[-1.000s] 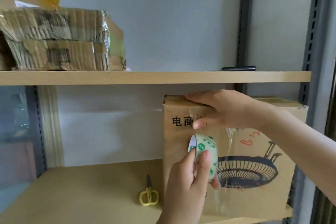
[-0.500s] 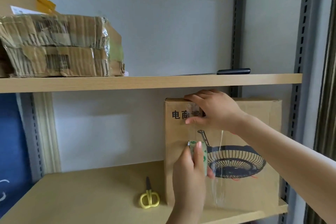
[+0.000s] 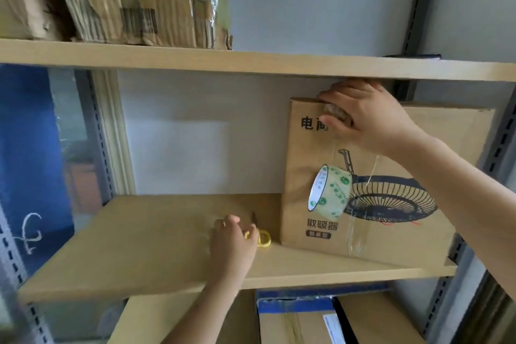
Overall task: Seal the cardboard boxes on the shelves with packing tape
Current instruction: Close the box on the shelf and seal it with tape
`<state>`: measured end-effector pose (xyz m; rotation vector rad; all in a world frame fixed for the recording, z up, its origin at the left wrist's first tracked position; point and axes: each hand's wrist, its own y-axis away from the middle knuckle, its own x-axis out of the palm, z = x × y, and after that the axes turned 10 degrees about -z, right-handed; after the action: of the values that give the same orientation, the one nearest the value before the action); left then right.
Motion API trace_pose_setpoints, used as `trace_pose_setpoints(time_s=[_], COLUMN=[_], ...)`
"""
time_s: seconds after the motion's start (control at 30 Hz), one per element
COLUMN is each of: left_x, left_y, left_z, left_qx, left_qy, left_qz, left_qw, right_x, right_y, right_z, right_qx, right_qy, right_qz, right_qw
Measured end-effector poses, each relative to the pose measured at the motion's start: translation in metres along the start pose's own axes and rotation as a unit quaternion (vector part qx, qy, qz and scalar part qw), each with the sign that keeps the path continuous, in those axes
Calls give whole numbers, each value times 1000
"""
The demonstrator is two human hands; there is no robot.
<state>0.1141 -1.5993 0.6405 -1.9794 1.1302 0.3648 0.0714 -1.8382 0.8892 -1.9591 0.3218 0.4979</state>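
The cardboard box [image 3: 391, 204] stood upright at the right end of the middle shelf [image 3: 156, 246], its printed face toward the camera. A strip of clear tape ran down that face from the top edge, and the tape roll [image 3: 331, 193] hung free on it, against the front of the box, at about 7 o'clock from the right hand [image 3: 365, 117]. That hand was clamped over the box's top edge, fingers hooked behind and thumb pressing the tape's upper end to the front. The left hand [image 3: 233, 240] lay on the shelf at 9 o'clock from the box's bottom corner, its curled fingers touching the yellow scissors [image 3: 261, 234]; I could not tell whether it had them gripped. On the upper shelf [image 3: 251, 63], at 11 o'clock, sat a stack of crumpled cardboard boxes [image 3: 125, 0]. More cartons [image 3: 307, 321] showed below, at 6 o'clock.
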Motion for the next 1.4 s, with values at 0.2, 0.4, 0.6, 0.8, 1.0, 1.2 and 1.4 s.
trace_pose_setpoints(time_s=[0.2, 0.4, 0.6, 0.8, 1.0, 1.2, 1.4], left_x=[5, -3, -60, -81, -80, -64, -56], left_y=[-14, -46, -6, 18, 0, -9, -5], left_z=[-18, 9, -21, -83, -125, -157, -180], left_qx=[18, -61, -139, -53, -106, -139, -209], left_qy=[-142, 63, 476, 578, 649, 646, 636], left_qz=[140, 168, 77, 30, 66, 93, 197], left_qw=[980, 982, 865, 814, 751, 745, 716], right_x=[-17, -4, 47, 22, 14, 9, -35], right_y=[4, 62, 82, 66, 62, 63, 61], right_z=[60, 186, 183, 138, 110, 94, 73], right_qx=[-76, 57, 372, 274, 366, 373, 365], right_qy=[-51, -328, -385, -471, -630, -717, -602], right_qz=[-189, -46, 76, 57, 40, 94, 99], right_qw=[978, 942, 841, 837, 683, 581, 704])
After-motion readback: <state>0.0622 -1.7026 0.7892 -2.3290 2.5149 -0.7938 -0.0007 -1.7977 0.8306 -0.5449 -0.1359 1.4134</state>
